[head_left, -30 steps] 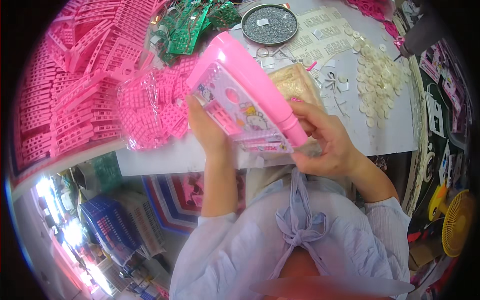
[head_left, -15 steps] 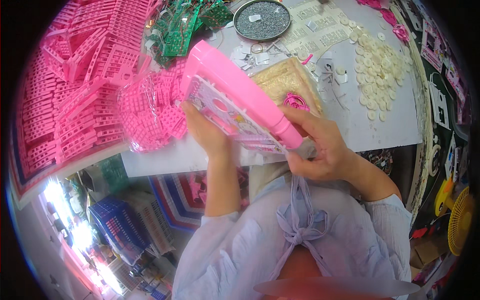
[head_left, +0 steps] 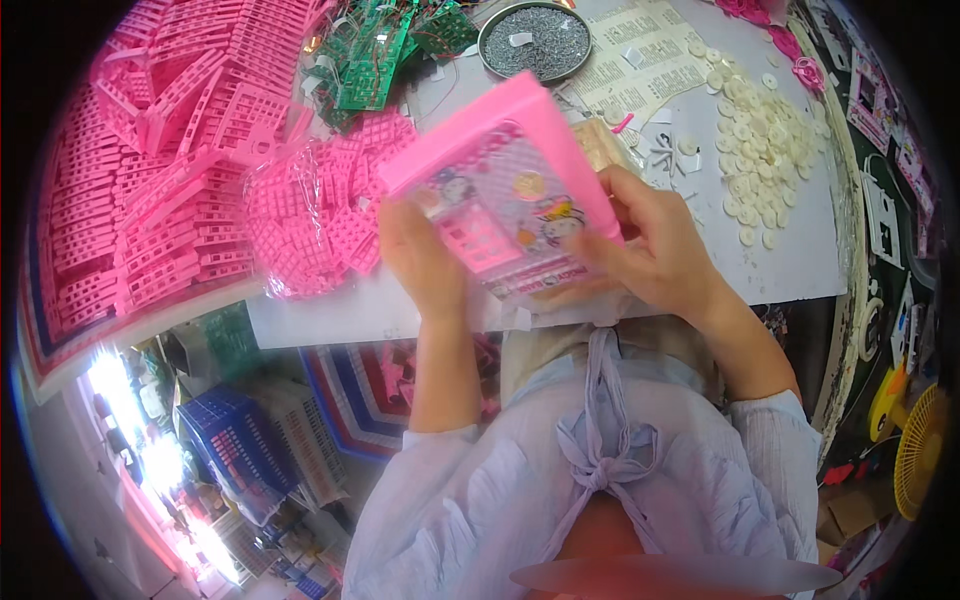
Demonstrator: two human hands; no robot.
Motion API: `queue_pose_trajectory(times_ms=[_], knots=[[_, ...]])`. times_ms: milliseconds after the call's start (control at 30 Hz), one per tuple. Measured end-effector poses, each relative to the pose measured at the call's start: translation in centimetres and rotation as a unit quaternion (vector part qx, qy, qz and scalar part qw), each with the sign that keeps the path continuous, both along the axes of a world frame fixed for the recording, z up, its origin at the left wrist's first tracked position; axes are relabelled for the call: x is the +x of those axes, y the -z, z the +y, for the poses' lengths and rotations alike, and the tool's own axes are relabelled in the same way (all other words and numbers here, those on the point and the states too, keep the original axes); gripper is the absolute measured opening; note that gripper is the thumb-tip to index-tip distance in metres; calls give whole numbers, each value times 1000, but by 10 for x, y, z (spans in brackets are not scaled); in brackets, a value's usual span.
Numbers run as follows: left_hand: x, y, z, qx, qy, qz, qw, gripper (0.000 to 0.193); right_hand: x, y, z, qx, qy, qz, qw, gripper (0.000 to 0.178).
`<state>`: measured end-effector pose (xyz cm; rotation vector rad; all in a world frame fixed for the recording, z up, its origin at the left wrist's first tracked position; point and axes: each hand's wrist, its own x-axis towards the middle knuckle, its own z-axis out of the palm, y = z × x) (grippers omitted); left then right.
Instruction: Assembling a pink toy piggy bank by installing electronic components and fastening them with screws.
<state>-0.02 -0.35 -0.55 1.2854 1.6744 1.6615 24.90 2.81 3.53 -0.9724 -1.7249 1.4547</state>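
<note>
Between both hands I hold a pink plastic toy casing (head_left: 505, 180) above the table's near edge. Its printed panel, with cartoon figures and a cut-out window of small pink squares, is turned up toward me. My left hand (head_left: 425, 262) grips the casing's left side. My right hand (head_left: 650, 240) is closed on its right edge, the thumb lying over the panel. Partly hidden behind the casing is a clear-wrapped tan pad (head_left: 597, 140). Left of my left hand is a clear plastic bag of pink grid-like key pieces (head_left: 300, 225).
Stacked pink slotted frames (head_left: 150, 190) fill the left. Green circuit boards (head_left: 375, 60) with wires lie at the back, beside a round tray of small screws (head_left: 535, 45) and a printed sheet (head_left: 640, 60). Cream discs (head_left: 765, 150) are heaped at right. A yellow fan (head_left: 920, 450) stands lower right.
The casing has turned from edge-on, so its printed panel now faces up toward me. Both hands have shifted with it and still hold it.
</note>
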Motion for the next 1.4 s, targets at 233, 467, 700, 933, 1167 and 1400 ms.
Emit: queue_pose_trajectory(times_ms=[233,467,700,933,1167,1400], knots=[[12,-33,17,4,64,-17,998,32,-13,29,-3,19,83,148,985,26],[31,-7,-11,-12,4,-46,999,40,-21,19,-11,-34,93,245,964,30],[26,4,2,27,38,15,999,41,-23,33,-16,5,111,248,962,36],[-6,-56,28,58,186,-146,970,13,8,14,29,69,-20,42,997,40],[-17,-42,15,162,379,365,835,34,44,44,92,319,-140,-102,932,42],[0,-3,-29,29,414,391,822,48,42,43,52,377,-156,-236,882,52]])
